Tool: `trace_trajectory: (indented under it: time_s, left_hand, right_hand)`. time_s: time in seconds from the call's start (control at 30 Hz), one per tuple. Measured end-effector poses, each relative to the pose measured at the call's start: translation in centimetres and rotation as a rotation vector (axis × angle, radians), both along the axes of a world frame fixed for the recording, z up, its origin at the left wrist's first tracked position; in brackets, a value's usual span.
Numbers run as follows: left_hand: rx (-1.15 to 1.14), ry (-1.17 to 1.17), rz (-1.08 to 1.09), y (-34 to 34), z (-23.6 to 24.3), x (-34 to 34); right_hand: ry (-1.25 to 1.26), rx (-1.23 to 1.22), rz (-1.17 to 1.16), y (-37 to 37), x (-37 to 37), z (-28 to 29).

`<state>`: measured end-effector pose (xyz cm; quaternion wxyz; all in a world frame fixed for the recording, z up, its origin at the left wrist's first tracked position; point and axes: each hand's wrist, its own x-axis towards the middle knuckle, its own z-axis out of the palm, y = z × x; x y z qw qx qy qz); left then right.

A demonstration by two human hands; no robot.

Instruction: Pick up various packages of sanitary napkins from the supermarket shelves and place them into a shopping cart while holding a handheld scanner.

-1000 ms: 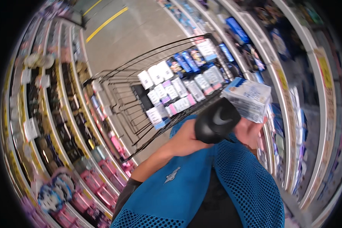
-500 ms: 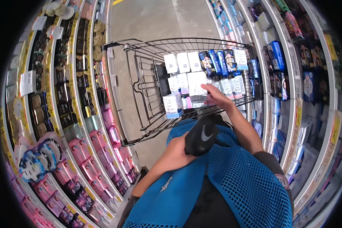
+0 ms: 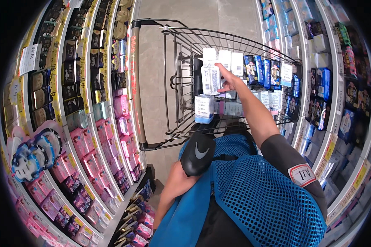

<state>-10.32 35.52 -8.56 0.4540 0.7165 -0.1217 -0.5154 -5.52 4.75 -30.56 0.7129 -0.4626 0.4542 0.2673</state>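
My right hand [image 3: 228, 79] reaches over the near side of the shopping cart [image 3: 141, 86], its thumb and fingers closed on the side of a white pack [image 3: 211, 80] with small dark print. The pack is above the other goods at the cart's handle end. Just below it stands a white-and-blue pack [image 3: 204, 109]. Close to my body, my left hand [image 3: 180, 180] is closed on a smooth black rounded thing [image 3: 198, 154] with a white curved mark. Its fingers are partly hidden, and its kind is not clear.
White packs [image 3: 236, 62] and dark blue packs [image 3: 258, 70] fill the cart's far row. Shelves of pink [image 3: 84, 142] and black packs [image 3: 72, 61] line the left, and shelves of blue and white packs [image 3: 320, 84] the right. Grey floor [image 3: 218, 14] shows beyond the cart.
My right hand has moved left within the cart, and the white pack it holds is now nearer the handle end. The left hand and black thing have shifted left and down; the view has turned.
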Motion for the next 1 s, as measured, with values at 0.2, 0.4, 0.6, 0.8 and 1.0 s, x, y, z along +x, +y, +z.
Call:
trace_trajectory:
  time_s: [0.2, 0.4, 0.6, 0.8, 1.0]
  left_hand:
    - [0.043, 0.027, 0.037, 1.3, 0.0, -0.1]
    - [0.01, 0.048, 0.058, 0.6, -0.1, 0.0]
    - [-0.075, 0.026, -0.207, -3.6, 0.8, 0.5]
    - [0.092, 0.019, -0.29, -6.7, -0.9, 0.3]
    - [-0.08, -0.01, -0.696, -15.3, -1.2, -3.6]
  right_hand:
    - [0.172, 0.025, 0.0, 2.3, 0.6, -5.0]
    - [0.018, 0.011, -0.032, 3.2, -3.5, -9.9]
    - [-0.308, -0.247, -0.073, 2.9, -11.2, -5.9]
    - [-0.435, -0.949, -0.236, 2.3, -22.5, 5.0]
    - [-0.133, -1.37, -0.874, 3.6, -42.3, 15.5]
